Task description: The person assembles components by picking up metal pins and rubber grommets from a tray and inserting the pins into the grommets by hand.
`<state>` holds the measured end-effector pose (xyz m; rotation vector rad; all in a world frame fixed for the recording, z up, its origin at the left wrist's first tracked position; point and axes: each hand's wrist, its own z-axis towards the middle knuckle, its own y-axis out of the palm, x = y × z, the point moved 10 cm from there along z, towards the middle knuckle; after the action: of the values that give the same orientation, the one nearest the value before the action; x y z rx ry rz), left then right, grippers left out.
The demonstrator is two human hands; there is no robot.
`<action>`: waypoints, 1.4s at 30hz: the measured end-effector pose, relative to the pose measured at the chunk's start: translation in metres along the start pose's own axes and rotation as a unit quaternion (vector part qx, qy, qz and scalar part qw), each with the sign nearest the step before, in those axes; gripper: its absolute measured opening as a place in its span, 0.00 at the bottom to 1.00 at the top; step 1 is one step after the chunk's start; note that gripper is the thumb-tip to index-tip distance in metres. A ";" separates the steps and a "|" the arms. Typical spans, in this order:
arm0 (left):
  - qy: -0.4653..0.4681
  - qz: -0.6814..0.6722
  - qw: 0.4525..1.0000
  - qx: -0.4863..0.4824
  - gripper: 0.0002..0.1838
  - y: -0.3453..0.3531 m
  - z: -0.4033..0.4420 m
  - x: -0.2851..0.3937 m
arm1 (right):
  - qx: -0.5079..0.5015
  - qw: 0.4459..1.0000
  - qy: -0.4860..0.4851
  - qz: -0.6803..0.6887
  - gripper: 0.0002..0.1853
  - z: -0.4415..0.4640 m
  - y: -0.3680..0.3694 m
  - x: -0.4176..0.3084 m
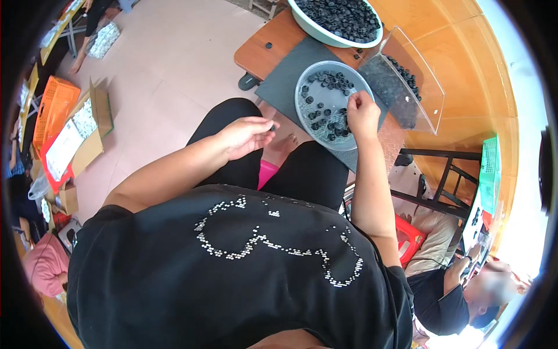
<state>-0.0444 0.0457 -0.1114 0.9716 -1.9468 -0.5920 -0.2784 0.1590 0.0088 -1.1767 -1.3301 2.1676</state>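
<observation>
Pale floor [174,64] spreads left of a brown table [251,53]. Above the lap, the left hand [249,137] pinches a small black piece [272,128] between thumb and fingers. Over the right side of a basin [332,100], the right hand [363,115] has its fingertips pressed together; whether they hold anything, I cannot tell. More pieces [333,80] lie in the basin, which sits on a dark mat [278,88]. Beyond it, at the table's far edge, stands a heaped tub [326,38]; a clear box [431,113] is to the right.

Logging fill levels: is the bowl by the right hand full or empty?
Partly filled: black pieces lie in the bowl, with bare patches between them.
</observation>
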 end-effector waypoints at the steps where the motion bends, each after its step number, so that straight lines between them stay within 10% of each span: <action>1: 0.008 -0.011 1.000 -0.002 0.11 0.008 -0.003 0.004 | -0.017 0.993 0.038 0.112 0.02 -0.013 0.001 0.000; 4: 0.026 -0.047 0.998 -0.043 0.12 0.035 -0.009 0.013 | -0.090 0.882 0.136 0.441 0.02 -0.065 0.003 -0.031; 20: 0.033 -0.029 0.996 -0.083 0.10 0.090 -0.035 -0.003 | -0.045 0.838 0.104 0.534 0.04 -0.123 -0.039 -0.049; 42: 0.108 0.152 0.982 -0.030 0.09 0.113 -0.041 0.002 | 0.022 0.962 -0.225 0.156 0.03 -0.144 -0.073 -0.126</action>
<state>-0.0553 0.1083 -0.0098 0.6533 -1.8249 -0.3524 -0.0989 0.1969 0.0992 -0.9623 -1.3202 2.8054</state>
